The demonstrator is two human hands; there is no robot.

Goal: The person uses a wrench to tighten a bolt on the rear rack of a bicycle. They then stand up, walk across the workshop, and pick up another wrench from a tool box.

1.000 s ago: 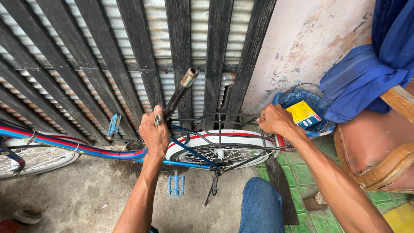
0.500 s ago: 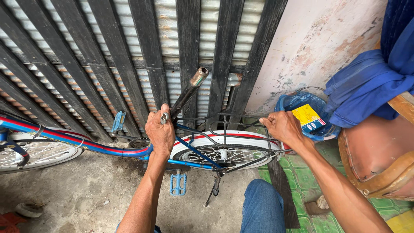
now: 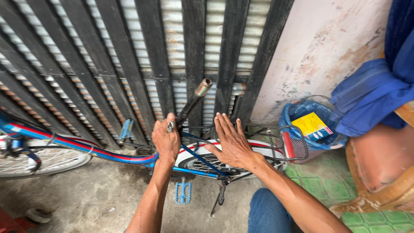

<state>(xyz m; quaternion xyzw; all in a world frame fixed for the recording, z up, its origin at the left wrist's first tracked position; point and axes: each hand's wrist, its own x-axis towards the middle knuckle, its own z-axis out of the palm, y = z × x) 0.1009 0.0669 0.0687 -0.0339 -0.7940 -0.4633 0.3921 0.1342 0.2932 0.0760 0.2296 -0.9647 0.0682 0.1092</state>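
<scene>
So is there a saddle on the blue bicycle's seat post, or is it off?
Off. The dark seat post ends in a bare metal tip with no saddle. The left hand grips its base at the blue bicycle frame.

bicycle (image 3: 108,153) before gate (image 3: 129,64), basket (image 3: 308,129) right

Front wheel (image 3: 30,157) cut by left edge

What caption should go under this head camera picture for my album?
A left hand grips a blue bicycle at its bare seat post, while the open right hand hovers over the rear wheel.
</scene>
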